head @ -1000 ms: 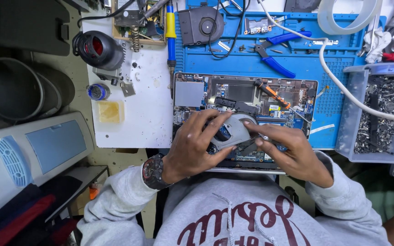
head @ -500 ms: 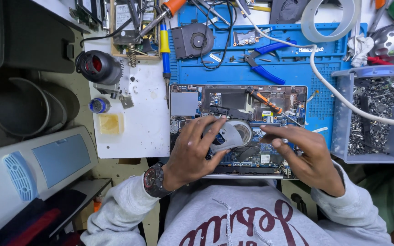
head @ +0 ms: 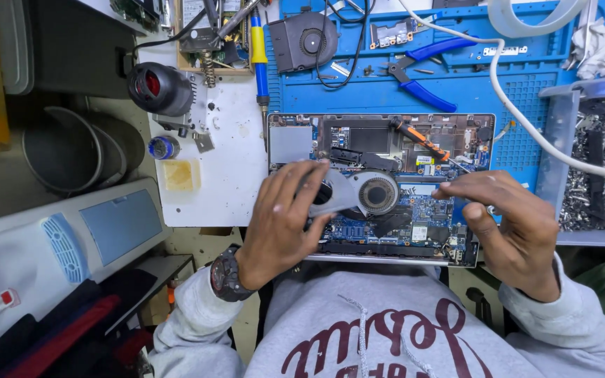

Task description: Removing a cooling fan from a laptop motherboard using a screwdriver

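Pinched in the left hand, the grey metal cooling fan is being seated in the opened laptop mid-bench, careful alignment seemingly needed, while the right hand hovers open.

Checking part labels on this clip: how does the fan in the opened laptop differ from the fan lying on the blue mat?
The laptop fan is grey and sits in the chassis, with the left hand on its housing. The mat fan is black, loose and untouched, trailing a thin black wire. Both are flat blowers with a round opening.
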